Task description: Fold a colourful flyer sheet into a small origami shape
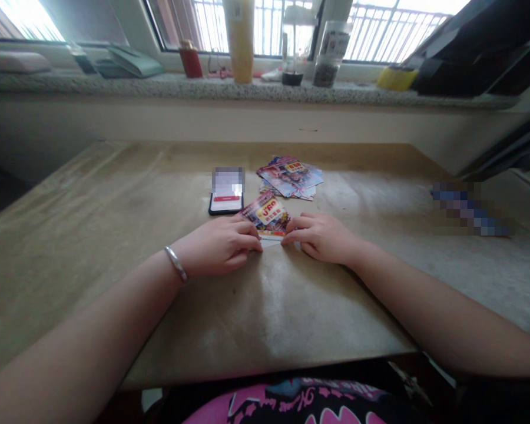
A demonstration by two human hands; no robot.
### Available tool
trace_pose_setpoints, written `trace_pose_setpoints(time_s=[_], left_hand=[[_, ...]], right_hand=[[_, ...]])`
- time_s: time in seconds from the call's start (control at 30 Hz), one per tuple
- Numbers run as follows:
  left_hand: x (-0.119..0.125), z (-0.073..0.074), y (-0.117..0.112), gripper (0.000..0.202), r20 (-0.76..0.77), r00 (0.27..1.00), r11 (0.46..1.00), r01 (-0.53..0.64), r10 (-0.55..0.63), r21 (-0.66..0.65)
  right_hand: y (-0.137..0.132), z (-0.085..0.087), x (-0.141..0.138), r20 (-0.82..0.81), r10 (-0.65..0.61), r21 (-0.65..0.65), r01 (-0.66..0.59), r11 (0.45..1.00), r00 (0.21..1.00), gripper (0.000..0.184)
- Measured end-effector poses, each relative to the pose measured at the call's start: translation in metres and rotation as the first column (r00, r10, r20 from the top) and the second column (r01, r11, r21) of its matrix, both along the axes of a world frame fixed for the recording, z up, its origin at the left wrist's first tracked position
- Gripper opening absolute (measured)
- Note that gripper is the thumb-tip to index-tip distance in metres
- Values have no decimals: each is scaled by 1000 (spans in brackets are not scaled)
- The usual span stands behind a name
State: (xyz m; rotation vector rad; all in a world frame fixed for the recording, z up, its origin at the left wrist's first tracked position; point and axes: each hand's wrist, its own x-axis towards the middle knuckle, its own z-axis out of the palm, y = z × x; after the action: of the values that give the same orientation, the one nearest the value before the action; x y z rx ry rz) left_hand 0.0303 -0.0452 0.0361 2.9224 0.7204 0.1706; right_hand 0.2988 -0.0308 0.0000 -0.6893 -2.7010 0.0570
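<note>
**A:** Black-and-pink shirt (287,406) is closest to the cam, then the near edge of the table (247,318). Elbow room?

**B:** Decent tbh. Tan top with a dull shine, runs wide to both sides, plus a good strip between that edge and the hands.

**A:** Fingers?

**B:** Left hand (225,244) and right hand (320,235) each pinch a near corner of the glossy card (267,215), around mid-table.

**A:** Anything in the way?

**B:** Phone (226,200) just beyond the left hand, card pile (291,176) right behind the card. Some pixelated thing (470,212) way off right, can't tell what.

**A:** And the back?

**B:** Far edge, pale wall (194,118), then a speckled sill (247,91) with a red bottle (191,62) and tall yellow container (242,47), windows (393,32) behind.
</note>
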Motion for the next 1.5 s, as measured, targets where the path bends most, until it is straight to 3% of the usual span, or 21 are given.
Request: trace_pose_setpoints(time_s=[0.2, 0.53, 0.9, 1.5], left_hand=[[-7, -3, 5, 31, 52, 999, 997, -9, 13, -80], [-7, 3, 4, 26, 33, 999, 996, 2, 1, -89], [-15, 5, 3, 28, -9, 1000, 1000, 22, -22, 5], [-26, 3, 13, 29, 44, 999, 985, 39, -32, -169]], right_hand=[[1, -1, 1, 3, 7, 1, -7, 1000, 1000, 34], [0, -1, 1, 6, 8, 2, -8, 1000, 1000, 34], [0, 1, 1, 19, 16, -14, -15, 1000, 1000, 36], [3, -1, 8, -10, 3, 42, -3, 999, 1000, 36]])
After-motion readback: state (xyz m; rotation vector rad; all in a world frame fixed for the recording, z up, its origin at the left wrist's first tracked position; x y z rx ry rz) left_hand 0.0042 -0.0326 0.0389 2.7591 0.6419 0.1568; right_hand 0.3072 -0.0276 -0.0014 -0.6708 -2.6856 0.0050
